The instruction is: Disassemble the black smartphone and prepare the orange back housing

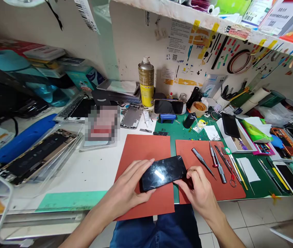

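Note:
A black smartphone [164, 173] with a glossy, smudged screen facing up is held just over the left red-brown mat [149, 148]. My left hand [129, 189] grips its left end, fingers along the top edge and thumb at the bottom edge. At the phone's right end, my right hand [196, 187] has its fingers and thumb closed on the lower corner. Whether those fingertips also hold something small is hidden. On the right red-brown mat [187, 148] lie a grey pen-like tool [203, 163], a red-handled screwdriver [213, 155] and red-ringed scissors [232, 177].
Behind the mats stand a yellow spray can [146, 82], a phone on a blue stand [168, 106] and a black bottle [189, 120]. An opened phone [40, 155] lies at the left. At the right are a white box [225, 137], tweezers and a white phone [292, 179].

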Available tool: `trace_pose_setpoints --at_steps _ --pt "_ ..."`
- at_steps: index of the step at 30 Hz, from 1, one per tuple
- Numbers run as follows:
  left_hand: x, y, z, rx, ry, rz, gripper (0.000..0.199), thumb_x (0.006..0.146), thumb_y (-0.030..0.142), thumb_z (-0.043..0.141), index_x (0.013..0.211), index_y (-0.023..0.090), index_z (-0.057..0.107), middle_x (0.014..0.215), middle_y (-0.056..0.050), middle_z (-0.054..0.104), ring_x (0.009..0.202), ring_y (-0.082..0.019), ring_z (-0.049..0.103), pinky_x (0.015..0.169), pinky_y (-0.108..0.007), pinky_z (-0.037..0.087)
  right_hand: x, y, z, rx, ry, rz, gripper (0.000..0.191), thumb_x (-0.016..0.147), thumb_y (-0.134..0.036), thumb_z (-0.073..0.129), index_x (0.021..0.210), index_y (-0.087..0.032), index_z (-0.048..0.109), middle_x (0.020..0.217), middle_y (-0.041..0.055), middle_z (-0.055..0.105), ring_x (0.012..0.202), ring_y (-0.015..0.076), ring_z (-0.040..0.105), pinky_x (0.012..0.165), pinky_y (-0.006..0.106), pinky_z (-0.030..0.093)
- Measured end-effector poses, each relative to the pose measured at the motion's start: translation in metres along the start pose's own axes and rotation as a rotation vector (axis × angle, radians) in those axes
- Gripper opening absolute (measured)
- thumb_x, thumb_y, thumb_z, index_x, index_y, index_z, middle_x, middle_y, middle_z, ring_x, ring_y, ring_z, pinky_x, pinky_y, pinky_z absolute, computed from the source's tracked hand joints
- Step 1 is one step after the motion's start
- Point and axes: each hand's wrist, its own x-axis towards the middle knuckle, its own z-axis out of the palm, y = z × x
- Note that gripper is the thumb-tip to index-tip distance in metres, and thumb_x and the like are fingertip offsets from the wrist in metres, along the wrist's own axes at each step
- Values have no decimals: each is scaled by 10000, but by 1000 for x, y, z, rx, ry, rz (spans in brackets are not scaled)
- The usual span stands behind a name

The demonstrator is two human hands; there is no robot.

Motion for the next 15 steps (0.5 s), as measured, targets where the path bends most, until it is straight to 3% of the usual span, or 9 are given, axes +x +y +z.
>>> trace_pose_setpoints --at_steps 5,15 --pt "-1 -1 1 -40 -13 1 821 1010 309 762 1701 380 325 1564 -87 603 1430 -299 596 1190 -486 561 -3 1 4 -53 36 -60 194 1104 -230 651 996 -253 491 941 24 546 758 179 597 680 313 506" --pt "-2 -2 1 -57 13 48 762 1028 226 720 1688 349 357 1573 -114 575 1444 -290 579 1176 -469 570 -1 2 3 -24 45 -27 214 1081 -268 700 991 -247 508 938 29 548 783 188 599 661 319 509"
